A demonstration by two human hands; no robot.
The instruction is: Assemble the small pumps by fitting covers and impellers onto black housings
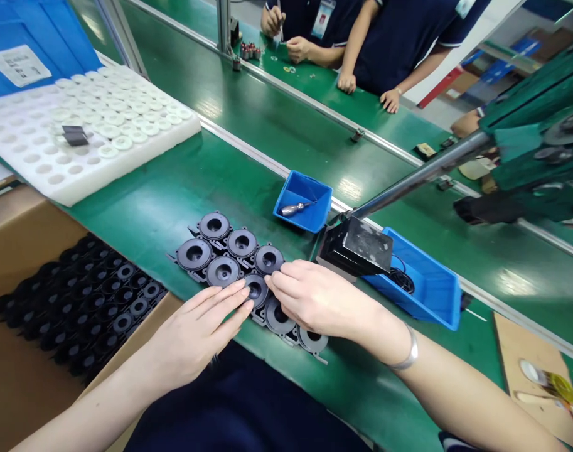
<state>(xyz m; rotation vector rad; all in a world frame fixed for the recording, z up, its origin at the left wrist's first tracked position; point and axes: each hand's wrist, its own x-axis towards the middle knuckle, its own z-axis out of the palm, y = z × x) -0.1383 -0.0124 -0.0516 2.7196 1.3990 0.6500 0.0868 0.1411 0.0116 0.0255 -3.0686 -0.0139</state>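
Several black round plastic housings (223, 271), each with a recessed ring and a centre hole, lie in two close rows on the green bench. My left hand (201, 333) rests over the near row with its fingers stretched out, the fingertips touching one housing. My right hand (314, 298) is on the right part of the group, fingers bent and pressed together, fingertips at a housing (269, 258) in the far row. Whatever may be between those fingers is hidden. Parts of the housings beneath both hands are covered.
A cardboard box (27, 220) of similar black parts stands at left. Behind it, a white foam tray (140, 157) holds pale rings. A blue bin (307, 220) with a screwdriver, a black block (356, 245) on a metal arm, and another blue bin (437, 295) line the back. Co-workers sit opposite.
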